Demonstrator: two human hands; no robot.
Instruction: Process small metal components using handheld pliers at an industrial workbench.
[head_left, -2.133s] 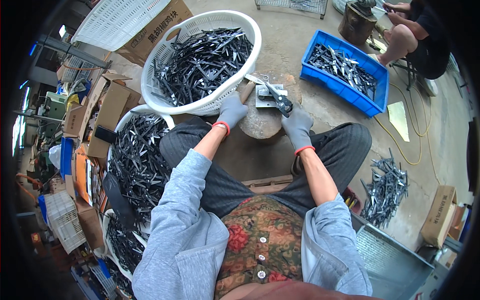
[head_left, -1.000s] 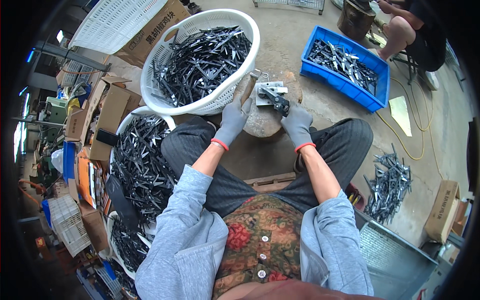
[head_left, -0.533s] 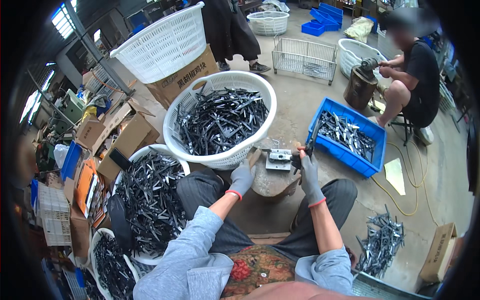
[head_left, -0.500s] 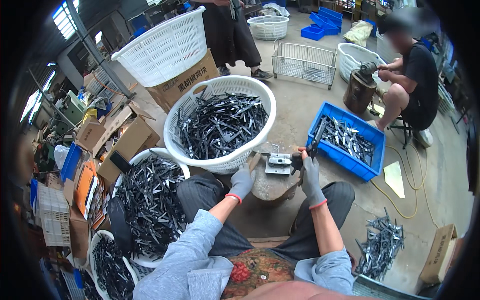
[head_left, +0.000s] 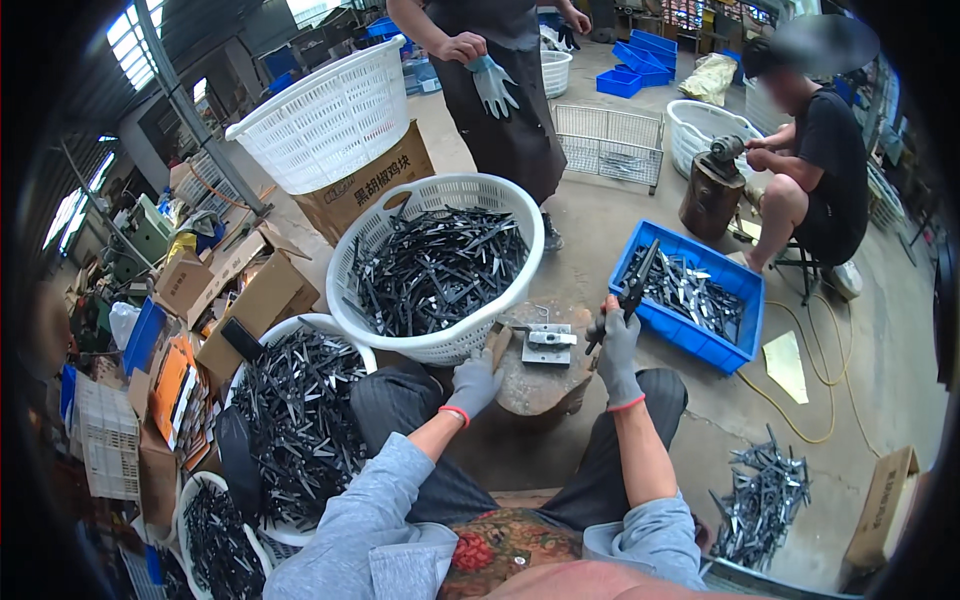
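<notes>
My left hand, in a grey glove with a red cuff, is closed around a wooden-handled tool beside a round stump. A small metal fixture sits on the stump's top. My right hand, gloved alike, is closed on long dark metal pieces, held up right of the fixture and apart from it. Their exact kind is unclear. A blue crate of dark and shiny metal blades is just beyond that hand. A white basket heaped with dark blades stands beyond my left hand.
More blade-filled baskets stand at my left, near cardboard boxes. Loose blades lie on the floor at right. A standing person holds a glove beyond the big basket. Another person sits working at far right. A yellow hose crosses the floor.
My right hand has drawn back from the fixture with the dark metal pieces. The left hand has shifted slightly left and down. The standing person has come nearer, a glove now showing in one hand.
</notes>
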